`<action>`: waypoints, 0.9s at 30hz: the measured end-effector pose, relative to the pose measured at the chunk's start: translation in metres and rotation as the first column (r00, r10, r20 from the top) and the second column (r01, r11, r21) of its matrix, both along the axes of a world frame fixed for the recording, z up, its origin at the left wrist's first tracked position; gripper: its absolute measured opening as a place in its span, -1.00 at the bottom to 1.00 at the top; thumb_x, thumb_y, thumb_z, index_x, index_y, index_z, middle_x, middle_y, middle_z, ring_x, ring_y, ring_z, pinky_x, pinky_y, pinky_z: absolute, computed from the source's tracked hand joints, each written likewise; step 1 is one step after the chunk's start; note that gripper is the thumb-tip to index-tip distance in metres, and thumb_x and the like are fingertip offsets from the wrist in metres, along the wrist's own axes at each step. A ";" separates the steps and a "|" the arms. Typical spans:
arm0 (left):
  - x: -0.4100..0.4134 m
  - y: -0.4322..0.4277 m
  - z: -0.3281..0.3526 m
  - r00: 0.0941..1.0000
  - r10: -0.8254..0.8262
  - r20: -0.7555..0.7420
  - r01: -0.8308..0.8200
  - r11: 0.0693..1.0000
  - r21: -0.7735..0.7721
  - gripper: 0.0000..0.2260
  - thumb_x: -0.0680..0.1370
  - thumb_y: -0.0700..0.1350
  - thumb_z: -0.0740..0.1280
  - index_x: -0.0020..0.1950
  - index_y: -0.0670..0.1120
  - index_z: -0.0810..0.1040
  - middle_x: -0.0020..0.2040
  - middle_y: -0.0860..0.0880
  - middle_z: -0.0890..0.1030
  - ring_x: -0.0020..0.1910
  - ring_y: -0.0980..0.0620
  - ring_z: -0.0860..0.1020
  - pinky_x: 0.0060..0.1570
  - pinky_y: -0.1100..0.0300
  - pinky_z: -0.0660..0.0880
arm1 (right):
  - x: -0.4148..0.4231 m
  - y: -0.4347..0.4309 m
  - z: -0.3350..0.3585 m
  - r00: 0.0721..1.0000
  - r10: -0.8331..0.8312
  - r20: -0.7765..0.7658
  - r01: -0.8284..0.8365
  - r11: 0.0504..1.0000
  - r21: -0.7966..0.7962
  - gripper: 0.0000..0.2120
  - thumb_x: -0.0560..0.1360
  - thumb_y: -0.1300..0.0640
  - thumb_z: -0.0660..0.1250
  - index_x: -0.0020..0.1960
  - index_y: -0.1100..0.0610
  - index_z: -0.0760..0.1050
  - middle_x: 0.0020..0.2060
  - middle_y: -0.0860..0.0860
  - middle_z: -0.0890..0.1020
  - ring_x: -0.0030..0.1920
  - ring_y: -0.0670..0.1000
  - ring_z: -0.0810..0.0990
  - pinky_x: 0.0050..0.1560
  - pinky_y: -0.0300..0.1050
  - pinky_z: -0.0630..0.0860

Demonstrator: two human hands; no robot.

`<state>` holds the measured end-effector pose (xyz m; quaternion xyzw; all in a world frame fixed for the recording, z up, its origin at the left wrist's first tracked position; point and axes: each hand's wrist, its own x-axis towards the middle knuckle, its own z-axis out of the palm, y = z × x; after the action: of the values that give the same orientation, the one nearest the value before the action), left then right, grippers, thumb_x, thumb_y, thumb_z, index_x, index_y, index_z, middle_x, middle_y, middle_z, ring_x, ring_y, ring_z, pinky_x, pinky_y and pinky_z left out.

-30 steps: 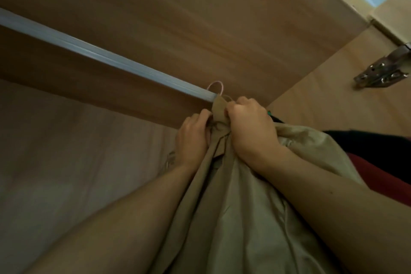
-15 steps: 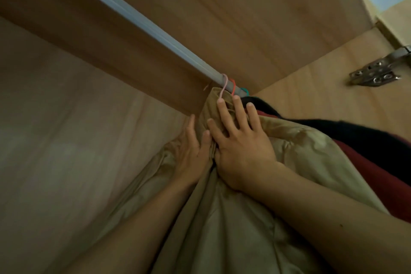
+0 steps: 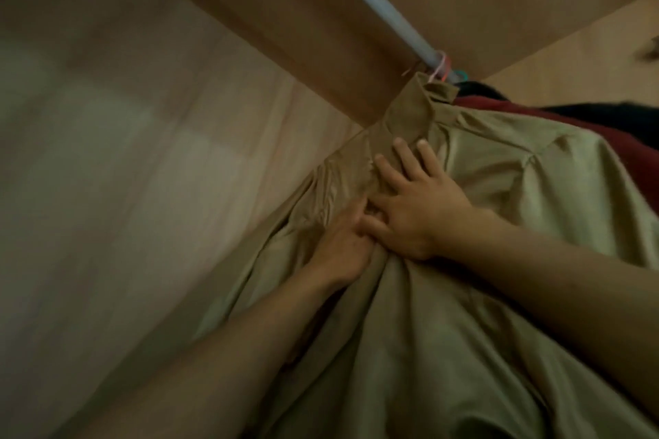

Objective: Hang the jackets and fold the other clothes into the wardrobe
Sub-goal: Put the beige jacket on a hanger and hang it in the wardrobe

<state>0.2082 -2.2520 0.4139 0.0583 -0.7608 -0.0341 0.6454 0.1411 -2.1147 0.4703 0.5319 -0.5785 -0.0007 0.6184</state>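
A beige jacket [image 3: 499,167] hangs from the grey wardrobe rail [image 3: 371,0] by a pink hanger hook [image 3: 439,68]. My right hand [image 3: 413,203] lies flat on the jacket's front below the collar, fingers straight and spread. My left hand [image 3: 342,242] touches the front edge of the jacket just left of the right hand; its fingertips are hidden in the fabric fold.
A dark red garment [image 3: 577,121] and a black one [image 3: 585,109] hang behind the beige jacket on the same rail, with a teal hook [image 3: 462,74] beside the pink one. Wooden wardrobe walls [image 3: 142,189] close in left and above.
Both hands have let go of the collar and slid down the jacket's front. The view has tilted, so the rail now runs steeply up.
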 end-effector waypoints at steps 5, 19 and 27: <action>0.050 -0.001 -0.047 0.964 0.258 -0.067 -0.257 0.966 0.023 -0.51 0.55 -0.01 0.29 0.46 -0.11 0.41 0.42 -0.11 0.48 0.41 -0.07 0.42 0.40 0.17 0.31 | 0.005 -0.015 -0.028 0.993 -0.119 -0.011 0.120 0.990 0.077 -0.21 0.47 -0.51 -0.19 0.55 -0.13 0.18 0.61 0.09 -0.09 0.53 0.26 -0.40 0.45 0.32 -0.43; -0.050 -0.048 -0.063 0.962 0.264 0.067 -0.260 0.818 0.513 -0.26 0.52 0.43 0.03 0.60 0.20 -0.17 0.64 -0.07 -0.06 0.61 -0.13 -0.05 0.54 -0.19 -0.06 | -0.039 -0.027 -0.033 0.973 -0.175 -0.150 0.178 0.984 0.008 -0.14 0.37 -0.49 -0.41 0.54 -0.23 0.14 0.61 0.02 0.01 0.52 0.23 -0.43 0.41 0.32 -0.49; -0.006 -0.039 -0.099 0.995 0.089 0.039 -0.095 0.811 0.578 -0.16 0.37 0.50 -0.14 0.61 0.21 -0.07 0.64 0.05 0.03 0.61 -0.01 -0.04 0.53 -0.16 -0.20 | -0.005 -0.013 -0.062 0.977 -0.207 -0.046 0.212 0.954 0.213 -0.29 0.48 -0.41 -0.32 0.57 -0.22 0.00 0.59 0.04 0.09 0.58 0.16 -0.24 0.40 0.34 -0.50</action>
<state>0.2024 -2.2911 0.3146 0.2886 -0.7142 -0.2322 0.5939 0.1364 -2.1273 0.4088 0.5320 -0.6208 -0.1355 0.5596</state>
